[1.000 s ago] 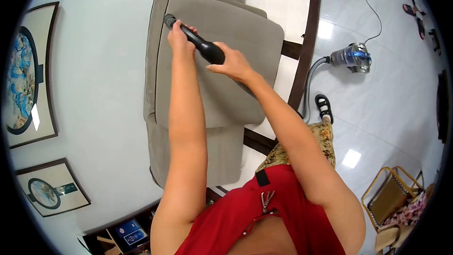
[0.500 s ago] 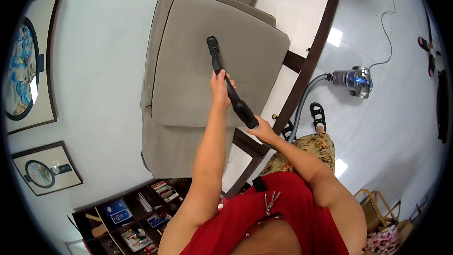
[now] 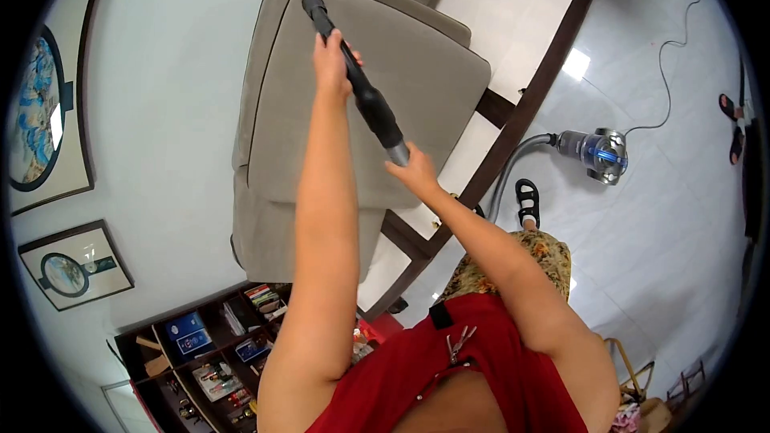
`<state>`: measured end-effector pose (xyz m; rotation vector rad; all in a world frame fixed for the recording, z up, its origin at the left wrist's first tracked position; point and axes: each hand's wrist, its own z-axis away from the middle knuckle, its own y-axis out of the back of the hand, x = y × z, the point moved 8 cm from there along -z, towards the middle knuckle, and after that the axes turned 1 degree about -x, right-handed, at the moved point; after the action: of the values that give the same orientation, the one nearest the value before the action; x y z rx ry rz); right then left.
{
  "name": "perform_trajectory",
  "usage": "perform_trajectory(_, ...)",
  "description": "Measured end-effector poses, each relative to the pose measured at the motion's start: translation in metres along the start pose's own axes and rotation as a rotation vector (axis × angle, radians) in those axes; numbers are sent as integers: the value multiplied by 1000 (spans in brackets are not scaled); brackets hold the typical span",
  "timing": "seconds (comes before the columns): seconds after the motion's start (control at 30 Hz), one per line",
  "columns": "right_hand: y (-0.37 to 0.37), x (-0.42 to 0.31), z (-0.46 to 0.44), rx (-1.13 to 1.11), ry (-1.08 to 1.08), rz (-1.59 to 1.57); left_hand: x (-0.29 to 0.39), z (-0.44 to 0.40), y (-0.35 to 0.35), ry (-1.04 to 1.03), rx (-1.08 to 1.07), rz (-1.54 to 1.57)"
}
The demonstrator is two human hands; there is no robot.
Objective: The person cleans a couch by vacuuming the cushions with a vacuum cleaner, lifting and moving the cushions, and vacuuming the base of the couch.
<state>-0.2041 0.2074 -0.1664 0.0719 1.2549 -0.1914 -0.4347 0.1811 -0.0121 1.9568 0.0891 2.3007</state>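
Note:
A black vacuum cleaner wand [image 3: 374, 110] slants over a grey-beige sofa cushion [image 3: 401, 56]. Its round nozzle [image 3: 314, 5] is at the cushion's far left corner and seems to touch the fabric. My left hand [image 3: 331, 66] is wrapped round the wand a little behind the nozzle. Lower down, my right hand [image 3: 415, 171] grips the wand's rear end, by the grey section where the hose joins. On the floor to the right lies the vacuum cleaner body [image 3: 595, 154], silver and blue, with a grey hose [image 3: 513, 167] running from it toward me.
The sofa's dark wooden frame [image 3: 535, 92] runs along its right side. A power cord [image 3: 664, 72] trails across the tiled floor. At lower left is a shelf unit [image 3: 210, 353] with books and boxes. Framed pictures [image 3: 76, 265] hang on the left wall. Sandals [image 3: 734, 128] lie far right.
Both hands have pushed the wand forward and left, taking the nozzle from mid-cushion to its far left corner. My left arm is more outstretched. Both grips are kept.

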Motion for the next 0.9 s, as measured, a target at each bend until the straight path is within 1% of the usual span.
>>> perform_trajectory(0.03, 6, 9, 5, 20, 9, -14, -13, 7, -8, 8, -11, 14)
perform_trajectory(0.17, 20, 69, 43, 16, -96, 102, -86, 45, -27, 138, -53, -2)
perform_trajectory(0.2, 18, 88, 52, 22, -111, 103, -103, 52, -29, 160, -45, -20)
perform_trajectory(0.27, 15, 104, 65, 21, -127, 78, -116, 70, -35, 209, 0, -59)
perform_trajectory(0.33, 14, 101, 71, 13, -123, 25, -110, 75, -34, 191, 39, -70)
perform_trajectory(0.37, 15, 96, 64, 32, -85, 15, -105, 72, -36, 174, 52, -76)
perform_trajectory(0.53, 5, 10, -7, 118, 64, -55, 11, 18, -25, -103, 10, -69)
perform_trajectory(0.6, -5, -26, -27, 119, 70, -66, 50, -2, -21, -76, 28, -127)
perform_trajectory(0.67, -13, -48, -35, 125, 34, -48, 53, -28, -14, 1, 17, -180)
perform_trajectory(0.7, -23, -42, -34, 88, -20, -29, 47, -34, -13, 34, -3, -228)
perform_trajectory(0.8, -24, -19, -12, 113, -89, -64, 3, -28, -20, 85, 1, -285)
perform_trajectory(0.83, -23, -8, -3, 88, -134, -61, -12, -18, -27, 70, 5, -330)
perform_trajectory(0.9, -12, 22, 22, 33, -227, -50, -51, 6, -39, 102, -7, -293)
